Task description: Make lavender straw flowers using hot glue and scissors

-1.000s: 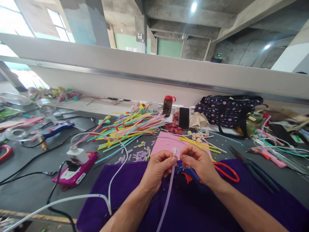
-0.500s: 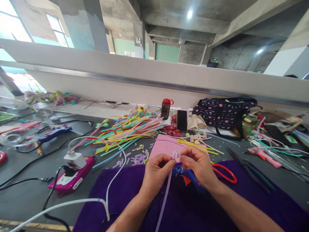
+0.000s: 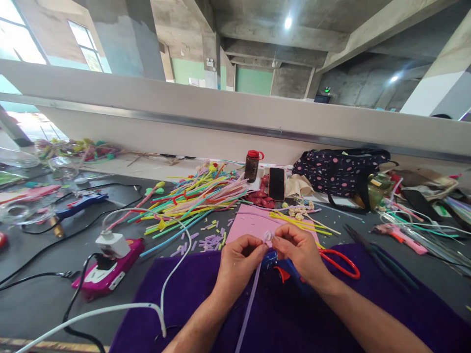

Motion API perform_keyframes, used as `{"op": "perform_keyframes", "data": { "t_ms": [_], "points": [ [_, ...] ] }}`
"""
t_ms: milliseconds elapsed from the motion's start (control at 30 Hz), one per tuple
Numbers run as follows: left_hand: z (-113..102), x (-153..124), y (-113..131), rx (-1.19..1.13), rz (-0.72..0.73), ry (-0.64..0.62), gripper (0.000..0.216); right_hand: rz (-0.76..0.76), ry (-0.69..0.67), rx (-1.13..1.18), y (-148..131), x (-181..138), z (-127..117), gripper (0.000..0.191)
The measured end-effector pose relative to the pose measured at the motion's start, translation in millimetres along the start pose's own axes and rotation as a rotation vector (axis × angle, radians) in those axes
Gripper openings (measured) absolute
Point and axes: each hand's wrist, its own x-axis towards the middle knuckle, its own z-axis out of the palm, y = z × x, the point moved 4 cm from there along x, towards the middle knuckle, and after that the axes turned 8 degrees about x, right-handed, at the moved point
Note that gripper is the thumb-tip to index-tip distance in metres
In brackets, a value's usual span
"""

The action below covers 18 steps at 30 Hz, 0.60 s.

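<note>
Between my fingertips, over a pink sheet (image 3: pixel 245 226), is a small pale lilac curl that is the looped end of a pipe cleaner (image 3: pixel 247 314). Its long straight part hangs from my left hand (image 3: pixel 242 260) down over the dark purple cloth (image 3: pixel 176 289). Thumb and forefinger of that hand pinch it just below the curl. My right hand (image 3: pixel 300 252) has its thumb and fingers closed on the curl's right side. Beneath the hands lies a blue glue gun (image 3: pixel 289 269) with a red trigger, partly hidden by my right hand. Pliers with red handles (image 3: pixel 344 260) show beyond my right wrist.
Left of the cloth sits a magenta power strip (image 3: pixel 110 274) with a white charger and cables. Behind lie many coloured pipe cleaners (image 3: pixel 198 196) and cut lilac pieces (image 3: pixel 213 241). A bottle (image 3: pixel 252 166), phone (image 3: pixel 276 184), patterned bag (image 3: pixel 338 174), dark scissors (image 3: pixel 379 257) and pink glue gun (image 3: pixel 406 238) stand around.
My right fingers have moved slightly left, closer to the left fingertips and onto the lilac curl. The view has shifted a little; the other things lie as before.
</note>
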Motion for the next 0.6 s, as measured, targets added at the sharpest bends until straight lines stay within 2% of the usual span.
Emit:
{"op": "perform_keyframes", "data": {
  "t_ms": [233,367,600],
  "points": [
    [0,0,0,-0.035,-0.020,-0.017,0.019,-0.008,-0.012,0.024,1,-1,0,0.016],
    [1,1,-2,-0.176,-0.113,-0.075,0.020,-0.015,-0.030,0.084,4,-1,-1,0.020],
    [3,2,-12,-0.409,-0.258,-0.194,0.022,0.095,-0.065,0.133,15,-3,11,0.021]
  ]
}}
